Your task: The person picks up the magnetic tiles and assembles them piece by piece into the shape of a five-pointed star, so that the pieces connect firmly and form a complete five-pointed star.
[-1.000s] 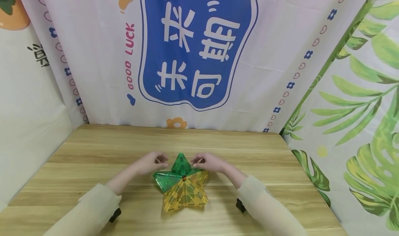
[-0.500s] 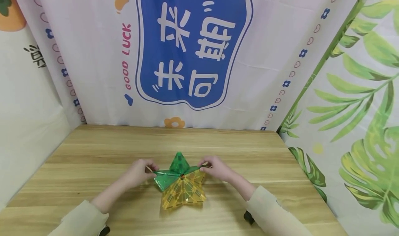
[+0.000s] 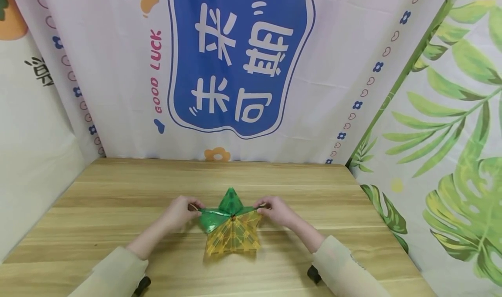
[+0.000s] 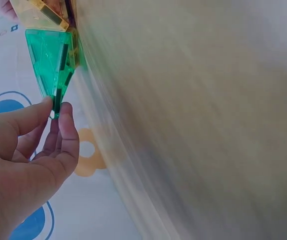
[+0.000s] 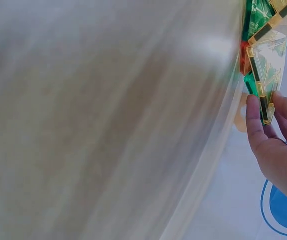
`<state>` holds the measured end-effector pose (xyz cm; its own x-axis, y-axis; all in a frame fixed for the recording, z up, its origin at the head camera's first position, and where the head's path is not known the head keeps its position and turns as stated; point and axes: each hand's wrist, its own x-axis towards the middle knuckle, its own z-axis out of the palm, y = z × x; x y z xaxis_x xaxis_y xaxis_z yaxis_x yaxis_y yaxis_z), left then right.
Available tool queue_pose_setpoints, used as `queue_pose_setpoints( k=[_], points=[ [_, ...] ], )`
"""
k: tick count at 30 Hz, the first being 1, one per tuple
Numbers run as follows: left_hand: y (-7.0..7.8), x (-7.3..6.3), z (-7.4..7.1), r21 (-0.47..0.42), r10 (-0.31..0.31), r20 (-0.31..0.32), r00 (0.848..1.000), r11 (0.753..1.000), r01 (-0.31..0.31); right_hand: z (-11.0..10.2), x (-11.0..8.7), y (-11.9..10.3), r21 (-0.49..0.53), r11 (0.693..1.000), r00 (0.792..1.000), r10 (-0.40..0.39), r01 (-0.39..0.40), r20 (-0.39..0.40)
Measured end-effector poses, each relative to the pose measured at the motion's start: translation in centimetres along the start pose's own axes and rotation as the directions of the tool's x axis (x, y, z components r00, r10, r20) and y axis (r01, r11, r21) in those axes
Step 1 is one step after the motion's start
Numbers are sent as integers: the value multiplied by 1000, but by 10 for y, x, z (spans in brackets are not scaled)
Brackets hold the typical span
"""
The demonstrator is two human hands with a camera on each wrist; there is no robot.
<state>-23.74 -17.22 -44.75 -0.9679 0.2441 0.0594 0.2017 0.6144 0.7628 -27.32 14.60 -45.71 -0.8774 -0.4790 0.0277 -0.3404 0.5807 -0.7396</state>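
A five-pointed star of translucent magnetic tiles (image 3: 232, 236), green at the back and left and yellow at the front and right, is over the middle of the table in the head view. My left hand (image 3: 182, 210) pinches the tip of its left green point (image 4: 51, 62) between thumb and fingers. On the other side my right hand (image 3: 276, 210) pinches the tip of the right point (image 5: 268, 65), yellow in front with green behind. A red bit shows at the underside in the right wrist view. The green back point (image 3: 231, 201) stands between the two hands, untouched.
The wooden table (image 3: 117, 192) reaches back to a printed white cloth (image 3: 129, 92) hanging behind it. A leaf-patterned cloth (image 3: 451, 157) hangs along the right side, and a pale cloth (image 3: 43, 127) along the left.
Both hands have moved outward from beside the back point to the star's side points and taken hold of them. The star has since shifted slightly right and away from me.
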Motion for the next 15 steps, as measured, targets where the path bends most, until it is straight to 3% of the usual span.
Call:
queue_pose_setpoints(
  k=[7,15],
  points=[
    [1,12,3,-6,-28,-3,1000,1000,28,-4,6,6,26,999,999,36,-36,-11],
    [-2,18,5,-9,2,-4,1000,1000,-2,-7,8,10,88,995,999,40,-39,-2]
  ],
)
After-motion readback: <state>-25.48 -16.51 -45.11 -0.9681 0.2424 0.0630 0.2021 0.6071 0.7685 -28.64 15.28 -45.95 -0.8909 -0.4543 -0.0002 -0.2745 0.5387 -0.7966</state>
